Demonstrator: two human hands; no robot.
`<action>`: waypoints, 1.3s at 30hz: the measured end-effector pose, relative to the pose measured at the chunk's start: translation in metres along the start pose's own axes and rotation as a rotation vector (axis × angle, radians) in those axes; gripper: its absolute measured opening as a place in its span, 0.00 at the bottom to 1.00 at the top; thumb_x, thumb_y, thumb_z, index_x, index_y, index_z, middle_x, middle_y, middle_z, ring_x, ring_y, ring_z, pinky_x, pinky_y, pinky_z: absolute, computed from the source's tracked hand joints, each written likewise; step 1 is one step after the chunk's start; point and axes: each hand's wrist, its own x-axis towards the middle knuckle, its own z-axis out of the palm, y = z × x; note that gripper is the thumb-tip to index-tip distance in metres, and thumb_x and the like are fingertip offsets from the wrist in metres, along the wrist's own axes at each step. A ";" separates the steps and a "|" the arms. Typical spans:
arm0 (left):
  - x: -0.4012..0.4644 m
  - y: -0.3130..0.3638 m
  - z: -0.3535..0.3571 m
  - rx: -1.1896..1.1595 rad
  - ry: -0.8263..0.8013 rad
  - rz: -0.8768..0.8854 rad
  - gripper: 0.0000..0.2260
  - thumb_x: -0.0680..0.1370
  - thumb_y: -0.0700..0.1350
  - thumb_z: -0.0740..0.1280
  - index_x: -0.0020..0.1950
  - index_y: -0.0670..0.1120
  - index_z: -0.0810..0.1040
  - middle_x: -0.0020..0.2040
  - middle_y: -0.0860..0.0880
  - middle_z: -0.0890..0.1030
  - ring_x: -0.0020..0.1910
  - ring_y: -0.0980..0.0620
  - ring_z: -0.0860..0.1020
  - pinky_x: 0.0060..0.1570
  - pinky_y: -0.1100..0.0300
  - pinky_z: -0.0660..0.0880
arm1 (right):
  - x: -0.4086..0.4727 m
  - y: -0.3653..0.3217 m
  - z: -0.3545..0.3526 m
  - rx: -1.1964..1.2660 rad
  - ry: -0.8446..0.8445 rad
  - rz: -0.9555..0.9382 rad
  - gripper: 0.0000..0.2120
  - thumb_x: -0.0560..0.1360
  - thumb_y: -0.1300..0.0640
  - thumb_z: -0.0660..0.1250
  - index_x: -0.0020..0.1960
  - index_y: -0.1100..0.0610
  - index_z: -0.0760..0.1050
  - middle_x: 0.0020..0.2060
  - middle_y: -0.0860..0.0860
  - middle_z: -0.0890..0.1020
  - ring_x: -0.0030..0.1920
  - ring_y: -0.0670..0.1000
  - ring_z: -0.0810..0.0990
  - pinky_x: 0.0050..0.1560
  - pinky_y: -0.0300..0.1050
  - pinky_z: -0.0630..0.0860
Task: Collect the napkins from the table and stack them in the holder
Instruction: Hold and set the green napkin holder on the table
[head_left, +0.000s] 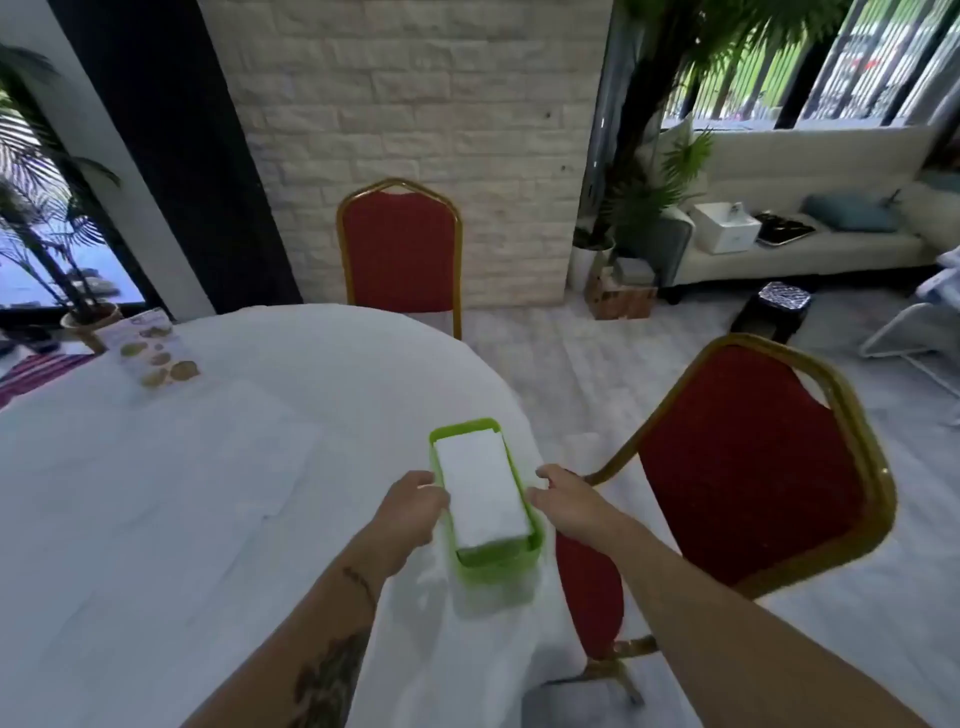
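Observation:
A green plastic napkin holder (467, 431) stands on the white tablecloth near the table's right edge. A stack of white napkins (480, 488) fills it, lying flat. My left hand (410, 506) is at the holder's left wall, fingers curled against it. My right hand (569, 504) is at the holder's right wall, fingers touching the rim. Whether either hand grips the holder is unclear. Flat white napkins or cloths (270, 452) lie spread on the table to the left, hard to tell from the cloth.
The round table (156, 545) has a printed menu card (156, 353) at its far left. One red chair with gold frame (400, 249) stands behind the table, another (753, 467) close on the right. A sofa (810, 228) and plants line the back.

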 end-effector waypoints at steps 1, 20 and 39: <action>0.002 0.000 0.006 0.002 -0.022 -0.039 0.21 0.75 0.41 0.64 0.68 0.47 0.68 0.54 0.45 0.76 0.51 0.46 0.76 0.52 0.51 0.76 | 0.004 0.001 0.001 0.027 -0.017 0.005 0.31 0.76 0.44 0.61 0.76 0.51 0.61 0.71 0.53 0.70 0.61 0.49 0.71 0.56 0.42 0.66; -0.030 -0.027 -0.046 -0.093 0.028 -0.188 0.18 0.75 0.42 0.63 0.65 0.50 0.72 0.62 0.44 0.76 0.60 0.43 0.74 0.61 0.44 0.74 | -0.019 -0.060 0.084 0.301 -0.317 0.050 0.22 0.79 0.45 0.61 0.72 0.45 0.65 0.65 0.51 0.76 0.61 0.56 0.76 0.62 0.60 0.75; -0.077 -0.132 -0.193 -0.114 -0.142 0.027 0.15 0.74 0.35 0.61 0.57 0.47 0.78 0.55 0.46 0.81 0.55 0.46 0.78 0.55 0.51 0.76 | -0.111 -0.133 0.231 0.218 -0.065 0.085 0.28 0.72 0.50 0.66 0.70 0.55 0.68 0.63 0.53 0.77 0.60 0.55 0.77 0.56 0.49 0.76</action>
